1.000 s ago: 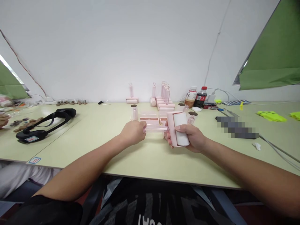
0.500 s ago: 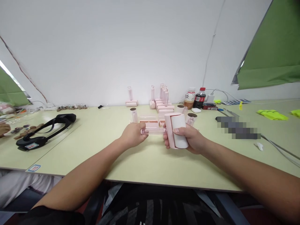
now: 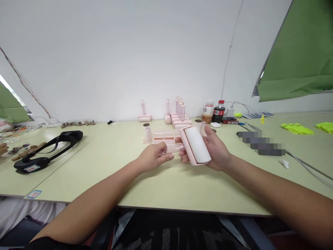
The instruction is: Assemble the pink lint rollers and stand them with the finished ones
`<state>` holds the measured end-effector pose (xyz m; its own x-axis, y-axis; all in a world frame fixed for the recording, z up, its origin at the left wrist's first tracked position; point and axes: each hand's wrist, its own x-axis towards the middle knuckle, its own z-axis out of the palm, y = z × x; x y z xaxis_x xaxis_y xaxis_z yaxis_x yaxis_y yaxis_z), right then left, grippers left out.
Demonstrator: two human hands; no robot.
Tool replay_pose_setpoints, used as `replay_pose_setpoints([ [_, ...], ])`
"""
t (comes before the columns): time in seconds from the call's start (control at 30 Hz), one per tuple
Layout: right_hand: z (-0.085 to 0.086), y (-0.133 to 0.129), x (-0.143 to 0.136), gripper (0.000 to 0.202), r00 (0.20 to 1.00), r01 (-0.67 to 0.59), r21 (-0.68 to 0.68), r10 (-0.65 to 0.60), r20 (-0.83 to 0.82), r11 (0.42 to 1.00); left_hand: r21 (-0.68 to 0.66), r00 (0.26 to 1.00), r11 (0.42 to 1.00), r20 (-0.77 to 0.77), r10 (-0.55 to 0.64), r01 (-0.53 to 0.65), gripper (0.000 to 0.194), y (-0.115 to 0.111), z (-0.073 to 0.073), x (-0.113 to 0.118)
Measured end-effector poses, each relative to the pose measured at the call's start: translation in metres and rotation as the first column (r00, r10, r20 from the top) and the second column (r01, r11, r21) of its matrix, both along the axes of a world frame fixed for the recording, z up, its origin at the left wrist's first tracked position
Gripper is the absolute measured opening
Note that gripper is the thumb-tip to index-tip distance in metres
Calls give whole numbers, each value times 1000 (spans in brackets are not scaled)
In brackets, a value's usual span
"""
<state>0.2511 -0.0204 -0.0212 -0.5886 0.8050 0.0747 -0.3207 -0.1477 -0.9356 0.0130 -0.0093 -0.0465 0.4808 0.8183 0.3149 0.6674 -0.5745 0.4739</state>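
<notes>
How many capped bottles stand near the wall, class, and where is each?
2: the white-capped bottle right of the pink rollers, and the red-capped bottle immediately to its right. Neither bottle is hidden.

Lint rollers (image 3: 182, 124) stand left of two bottles (image 3: 219, 113)

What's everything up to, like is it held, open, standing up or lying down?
Roller: tilted, uncovered, held in the right hand.
Handle: held by the left hand.
Back rollers: handles up.
Cola: upright, capped.
White-capped bottle: upright, closed.
Headset: lying down.
Curtain: hanging.
</notes>
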Motion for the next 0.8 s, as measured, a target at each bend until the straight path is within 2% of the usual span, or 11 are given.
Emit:
replay_pose_setpoints([
  [0.1, 2, -2, 0, 64, 996, -79, 72, 82, -34, 994, -30, 977, 998, 211, -39, 46, 41, 2, -7, 5],
  [0.2, -8, -1, -5, 39, 999, -4, 211, -5, 39, 977, -66, 925, 986, 359, -122, 156, 39, -1, -12, 17],
  [0.3, -22, 0, -11, 38, 975, 88, 397, -162, 155, 913, -122, 855, 914, 419, -305, 386, 35, -10, -10, 29],
  [0.4, -30, 1, -15, 38, 956, 148, 459, -245, 160, 876, -149, 815, 829, 341, -469, 539, 37, -16, 0, 32],
  [0.43, -31, 1, -15, 38, 957, 164, 457, -253, 141, 874, -130, 828, 835, 279, -486, 534, 39, -16, 3, 29],
  [0.5, -29, 1, -14, 38, 961, 198, 438, -262, 89, 877, -50, 892, 896, 134, -431, 440, 40, -10, 8, 19],
  [0.6, -24, 1, -11, 40, 952, 242, 395, -295, 78, 886, 112, 982, 976, -60, -182, 187, 48, 6, 5, -1],
  [0.7, -22, 1, -9, 37, 924, 277, 400, -357, 139, 873, 163, 976, 987, -213, 42, -7, 53, 23, -5, -14],
  [0.8, -23, 1, -10, 37, 910, 271, 462, -381, 163, 844, 134, 945, 989, -309, 109, -70, 64, 31, -13, -17],
])
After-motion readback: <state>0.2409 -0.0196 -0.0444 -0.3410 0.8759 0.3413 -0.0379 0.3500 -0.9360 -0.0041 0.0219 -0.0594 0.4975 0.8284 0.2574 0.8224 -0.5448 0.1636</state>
